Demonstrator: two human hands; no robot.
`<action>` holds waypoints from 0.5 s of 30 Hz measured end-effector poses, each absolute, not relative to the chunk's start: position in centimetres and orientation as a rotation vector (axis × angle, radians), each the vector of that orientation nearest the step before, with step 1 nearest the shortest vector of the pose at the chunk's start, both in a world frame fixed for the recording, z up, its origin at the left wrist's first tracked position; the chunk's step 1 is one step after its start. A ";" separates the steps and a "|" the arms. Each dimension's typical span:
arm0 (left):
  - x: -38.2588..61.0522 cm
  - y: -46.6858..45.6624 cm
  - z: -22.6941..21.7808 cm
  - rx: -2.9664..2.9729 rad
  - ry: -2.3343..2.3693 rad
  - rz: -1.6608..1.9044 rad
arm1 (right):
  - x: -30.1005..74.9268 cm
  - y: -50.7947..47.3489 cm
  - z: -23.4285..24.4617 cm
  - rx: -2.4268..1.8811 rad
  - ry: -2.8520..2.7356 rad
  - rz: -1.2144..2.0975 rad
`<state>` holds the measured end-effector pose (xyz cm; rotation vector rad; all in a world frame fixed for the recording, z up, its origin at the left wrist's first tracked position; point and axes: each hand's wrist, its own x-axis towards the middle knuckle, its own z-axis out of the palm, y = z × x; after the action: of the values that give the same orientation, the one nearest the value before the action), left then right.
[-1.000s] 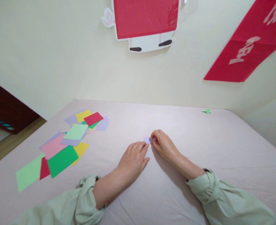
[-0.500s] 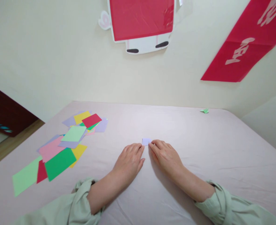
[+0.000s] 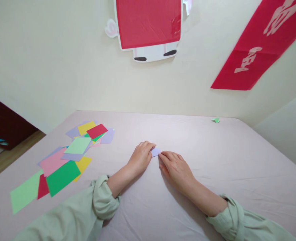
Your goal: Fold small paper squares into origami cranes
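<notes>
Your left hand (image 3: 141, 156) has shifted forward from the paper's near-left corner, and its fingertips now bend over the left edge of the paper (image 3: 155, 152). The fingers are drawn together; whether they pinch the edge cannot be told, as the grip is masked by the hand itself.

Your right hand (image 3: 179, 170) holds the position it had half a second ago. Its fingers lie close together, with the tips at the near-right corner of the paper. Whether the thumb closes on the corner from below cannot be told.

The paper lies between the fingertips of both hands, at the far end of their reach. Less of it is exposed than in the preceding view: its far-left corner is now covered by your left hand. Judged from this posture, the right hand steadies the piece while the left works the opposite edge. The state of any crease there cannot be confirmed at this size.

The paper rests on the desk (image 3: 188, 134), with a bare strip of cloth separating your left hand from the coloured sheets (image 3: 63, 179) to its left. These overlap loosely and lie where they did. A small green folded piece (image 3: 215, 120) sits well beyond your right hand, toward the far edge of the desk, and is likewise undisturbed.
</notes>
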<state>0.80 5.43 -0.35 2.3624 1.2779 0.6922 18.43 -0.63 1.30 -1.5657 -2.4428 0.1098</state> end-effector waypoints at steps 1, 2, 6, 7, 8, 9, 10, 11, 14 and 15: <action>0.9 5.4 -0.4 2.354 1.270 0.699 | 18.4 -0.6 1.2 -1.564 -2.429 0.120; 0.9 5.3 -0.3 2.343 1.262 0.700 | 18.4 -0.5 1.1 -1.561 -2.416 0.128; 0.3 4.2 -0.1 2.331 1.188 0.680 | 18.4 -0.4 0.7 -1.539 -2.377 0.146; 0.1 4.0 -0.1 2.334 1.169 0.680 | 18.4 -0.3 0.7 -1.537 -2.372 0.151; 0.0 3.8 -0.1 2.338 1.156 0.683 | 18.4 -0.4 0.7 -1.535 -2.369 0.155; -0.1 3.7 -0.1 2.345 1.150 0.688 | 18.4 -0.4 0.7 -1.530 -2.369 0.158; -0.1 3.7 -0.1 2.358 1.150 0.689 | 18.4 -0.5 0.7 -1.519 -2.374 0.159; -0.1 3.7 -0.1 2.376 1.154 0.686 | 18.4 -0.6 0.7 -1.505 -2.380 0.158; -0.1 3.7 -0.1 2.445 1.158 0.638 | 18.3 -1.1 0.9 -1.451 -2.406 0.158; -0.1 3.7 -0.1 2.461 1.160 0.623 | 18.3 -1.2 0.9 -1.442 -2.415 0.162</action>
<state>-0.11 3.66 -0.10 2.4608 1.1602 0.6234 18.33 -1.25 0.89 -1.4419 -2.4149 0.1624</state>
